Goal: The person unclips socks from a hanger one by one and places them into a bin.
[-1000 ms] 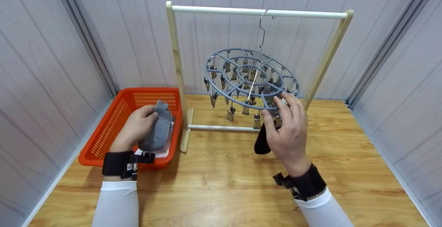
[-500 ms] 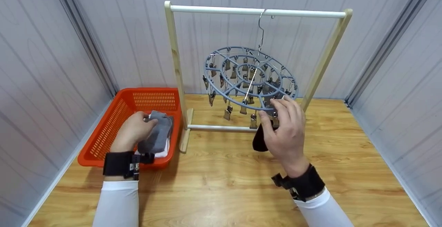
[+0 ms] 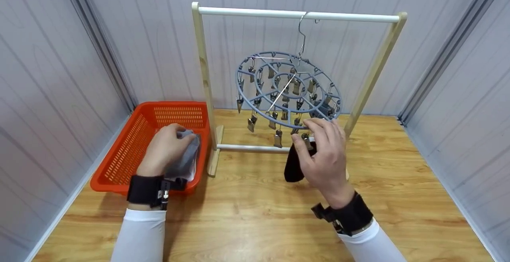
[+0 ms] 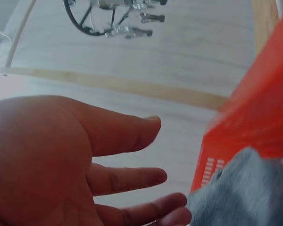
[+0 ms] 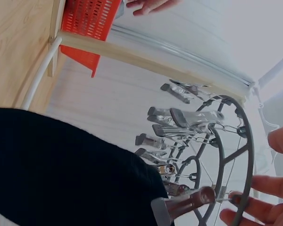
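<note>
In the head view, my left hand (image 3: 164, 148) hovers over the grey sock (image 3: 186, 156) lying in the orange basket (image 3: 113, 162). The left wrist view shows its thumb and fingers apart, nothing between them, fingertips close to the grey sock (image 4: 245, 193). My right hand (image 3: 324, 156) is at the near right rim of the round blue-grey clip hanger (image 3: 261, 114). Its fingers touch the ring (image 5: 251, 141) while the thumb stands away from it. A black sock (image 3: 294, 164) hangs from a metal clip (image 5: 186, 205) beside this hand.
The hanger hooks over the white bar (image 3: 255, 12) of a wooden-sided rack. Several bare clips dangle around its rings, and a grey sock (image 3: 318, 110) hangs at its right side. White fabric lies beneath the grey sock in the basket. Panelled walls surround the wooden floor.
My left hand has let go of the grey sock, which now lies lower in the basket. The hanger has turned, and my right hand and the black sock have shifted slightly left.
</note>
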`<state>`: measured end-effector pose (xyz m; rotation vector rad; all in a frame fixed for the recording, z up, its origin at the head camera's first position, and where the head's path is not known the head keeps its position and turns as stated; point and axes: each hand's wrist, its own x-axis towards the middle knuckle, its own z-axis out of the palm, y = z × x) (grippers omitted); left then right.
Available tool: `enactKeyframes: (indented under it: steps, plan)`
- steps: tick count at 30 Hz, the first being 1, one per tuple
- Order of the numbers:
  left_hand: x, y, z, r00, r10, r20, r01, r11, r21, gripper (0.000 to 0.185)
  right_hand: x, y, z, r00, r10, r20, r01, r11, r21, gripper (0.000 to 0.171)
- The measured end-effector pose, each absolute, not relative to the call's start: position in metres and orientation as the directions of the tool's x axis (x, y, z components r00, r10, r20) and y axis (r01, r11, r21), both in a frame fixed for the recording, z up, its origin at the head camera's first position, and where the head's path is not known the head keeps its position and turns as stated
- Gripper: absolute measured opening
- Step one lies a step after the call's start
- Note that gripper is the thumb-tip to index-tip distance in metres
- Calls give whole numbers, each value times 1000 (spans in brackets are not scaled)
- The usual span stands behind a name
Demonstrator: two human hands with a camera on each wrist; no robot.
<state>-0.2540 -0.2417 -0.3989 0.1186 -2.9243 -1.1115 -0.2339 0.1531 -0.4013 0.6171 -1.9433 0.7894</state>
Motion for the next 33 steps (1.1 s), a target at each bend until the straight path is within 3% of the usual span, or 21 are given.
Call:
enactKeyframes:
  steps: [11, 16, 21, 23, 26, 33]
  plan:
    - [-255, -204, -401, -992, 67, 105, 119, 756, 644, 49, -231, 150, -402, -423, -239, 874, -788, 573, -225, 41]
    - [-255, -185, -405, -984, 152, 96, 176, 711, 681, 49, -231, 151, -399, -363, -270, 892, -843, 503, -191, 37]
    - [-254, -170, -406, -967, 234, 102, 232, 643, 730, 50, -235, 154, -393, -251, -165, 954, -860, 489, -141, 38]
    - [-253, -165, -407, -960, 260, 104, 249, 627, 738, 50, -237, 156, -392, -239, -94, 966, -840, 520, -158, 39]
    - [-252, -160, -409, -952, 285, 112, 273, 623, 734, 49, -241, 162, -393, -290, -18, 957, -769, 600, -222, 42]
    - [-252, -152, -414, -942, 320, 105, 298, 647, 702, 50, -242, 166, -398, -497, 19, 868, -595, 720, -357, 55]
